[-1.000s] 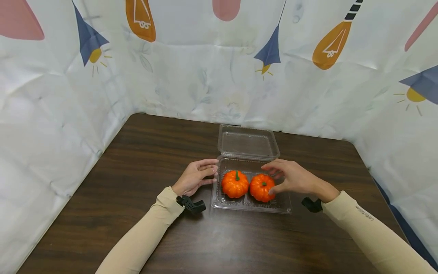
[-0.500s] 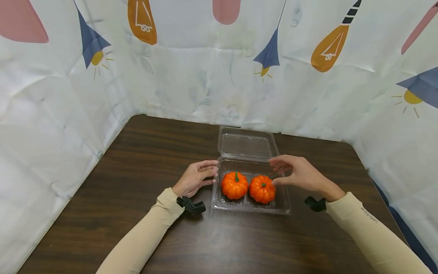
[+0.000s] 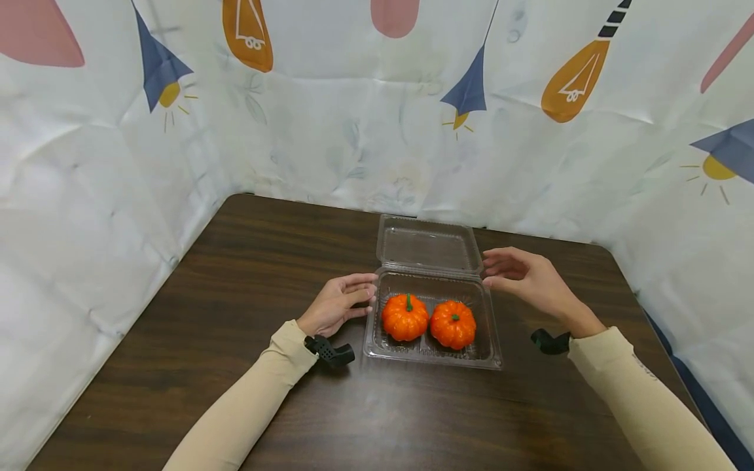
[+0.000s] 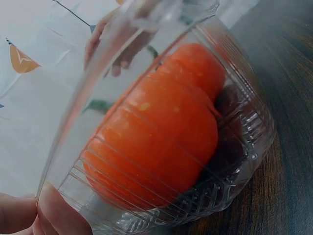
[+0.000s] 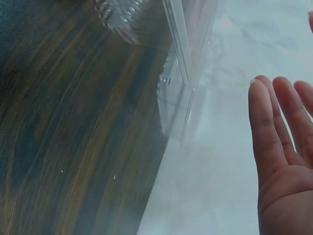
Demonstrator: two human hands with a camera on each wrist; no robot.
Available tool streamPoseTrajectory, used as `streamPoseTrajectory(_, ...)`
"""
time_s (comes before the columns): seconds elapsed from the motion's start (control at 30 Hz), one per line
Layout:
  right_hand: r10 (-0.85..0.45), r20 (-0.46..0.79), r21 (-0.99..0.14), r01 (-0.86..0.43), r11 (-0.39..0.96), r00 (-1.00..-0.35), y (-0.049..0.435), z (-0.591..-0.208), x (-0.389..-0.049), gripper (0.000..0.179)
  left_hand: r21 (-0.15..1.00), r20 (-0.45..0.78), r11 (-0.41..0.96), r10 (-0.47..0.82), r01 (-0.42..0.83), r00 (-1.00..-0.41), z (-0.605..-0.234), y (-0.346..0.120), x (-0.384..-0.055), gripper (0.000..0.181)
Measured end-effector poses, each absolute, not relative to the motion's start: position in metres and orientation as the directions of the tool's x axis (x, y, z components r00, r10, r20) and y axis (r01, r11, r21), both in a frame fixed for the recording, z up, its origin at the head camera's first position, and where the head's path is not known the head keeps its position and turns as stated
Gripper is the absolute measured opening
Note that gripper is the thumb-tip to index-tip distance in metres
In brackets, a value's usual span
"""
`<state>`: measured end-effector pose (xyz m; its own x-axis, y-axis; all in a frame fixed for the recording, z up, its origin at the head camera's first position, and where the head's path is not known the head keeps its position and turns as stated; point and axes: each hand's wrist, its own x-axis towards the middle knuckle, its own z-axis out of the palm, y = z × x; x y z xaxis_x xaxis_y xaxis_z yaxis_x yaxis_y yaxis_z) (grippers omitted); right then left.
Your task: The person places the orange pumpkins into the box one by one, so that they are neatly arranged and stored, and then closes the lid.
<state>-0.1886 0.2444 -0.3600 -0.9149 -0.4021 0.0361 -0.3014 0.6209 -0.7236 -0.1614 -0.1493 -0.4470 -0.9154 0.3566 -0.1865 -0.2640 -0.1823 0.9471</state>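
Observation:
Two small orange pumpkins with green stems, one on the left [image 3: 405, 320] and one on the right [image 3: 453, 327], sit side by side in a clear plastic clamshell container [image 3: 490, 356]. Its hinged lid [image 3: 429, 246] lies folded back, away from the person. My left hand [image 3: 334, 306] holds the tray's left rim; in the left wrist view, thumb and finger [image 4: 59, 210] pinch that edge. Beyond the back right corner of the tray, my right hand [image 3: 530, 280] is raised beside the hinge, holding nothing. The right wrist view shows its fingers [image 5: 264, 127] extended, apart from the plastic.
The container stands on a dark wood-grain table [image 3: 283, 405], toward its back edge. A white printed cloth [image 3: 318, 131] hangs close behind the table and along both sides. Each wrist wears a black camera band.
My right hand has withdrawn from the right pumpkin, moving up and right past the tray's rim. The left hand keeps its place, and both pumpkins stay put.

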Motion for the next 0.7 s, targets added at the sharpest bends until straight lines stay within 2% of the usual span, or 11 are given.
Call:
streamPoseTrajectory(0.33, -0.245, 0.026, -0.804, -0.166, 0.571, -0.969, 0.251, -0.366, -0.204, 0.042, 0.95, -0.195, -0.165, 0.352, -0.266, -0.915, -0.446, -0.151, -0.163, 0.049)
streamPoseTrajectory(0.7, -0.189, -0.014, -0.938, -0.052, 0.344, -0.982, 0.252, -0.381, -0.221, 0.054, 0.948, -0.205, -0.164, 0.346, -0.274, -0.916, -0.446, -0.154, -0.164, 0.05)
